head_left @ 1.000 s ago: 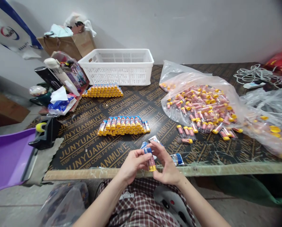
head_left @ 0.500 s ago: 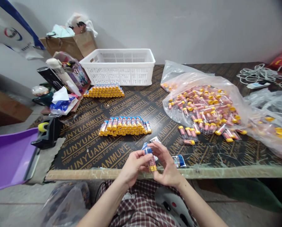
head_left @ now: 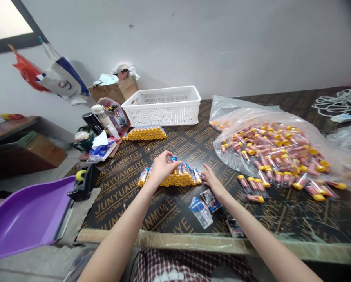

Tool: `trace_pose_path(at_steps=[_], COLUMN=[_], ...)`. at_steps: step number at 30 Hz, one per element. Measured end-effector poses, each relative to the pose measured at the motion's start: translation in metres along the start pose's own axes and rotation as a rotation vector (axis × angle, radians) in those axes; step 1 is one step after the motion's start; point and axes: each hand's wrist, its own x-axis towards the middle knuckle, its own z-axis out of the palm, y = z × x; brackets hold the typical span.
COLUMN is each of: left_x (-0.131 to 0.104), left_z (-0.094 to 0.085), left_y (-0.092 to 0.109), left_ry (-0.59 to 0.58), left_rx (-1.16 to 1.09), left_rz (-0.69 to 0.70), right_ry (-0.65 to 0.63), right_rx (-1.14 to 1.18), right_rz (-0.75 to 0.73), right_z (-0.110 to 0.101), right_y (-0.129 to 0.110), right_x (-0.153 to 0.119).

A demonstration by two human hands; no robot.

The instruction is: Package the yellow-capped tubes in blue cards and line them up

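Observation:
My left hand [head_left: 163, 169] is over the near stack of small yellow-capped tubes [head_left: 181, 179], thumb and fingers closed round a blue-labelled tube [head_left: 174, 159] on its top. The palm and wrist hide part of the stack's left side. At the stack's right end my right hand [head_left: 212, 181] holds nothing, its fingers stretched out and a little apart. Flat printed labels [head_left: 201, 212] lie on the dark table in front of the stack. Another little pile of labels [head_left: 211, 199] is just below my right hand.
A clear bag [head_left: 269, 152] spills many yellow-capped tubes at right, with a few loose tubes [head_left: 253, 185] beside it. Behind stand a white basket [head_left: 163, 111] and another tube stack [head_left: 146, 133]. A tape dispenser [head_left: 84, 182] and purple dustpan-like tray [head_left: 31, 219] are left.
Both hands have moved from the table's front edge forward to the near stack. The tube held between them is now at the stack in my left hand; my right hand has let go.

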Motion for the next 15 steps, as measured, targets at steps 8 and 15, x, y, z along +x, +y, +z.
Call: trace_pose_path(at_steps=[8,15], left_x=[0.014,0.02], left_z=[0.081,0.123], left_y=[0.04,0.042], left_ry=[-0.171,-0.3], left_rx=[0.654,0.77], left_rz=[0.215,0.248], right_ry=[0.028,0.072], right_rx=[0.131,0.083], right_rz=[0.032,0.01], right_z=[0.003,-0.011], right_y=[0.009,0.007], right_x=[0.001,-0.006])
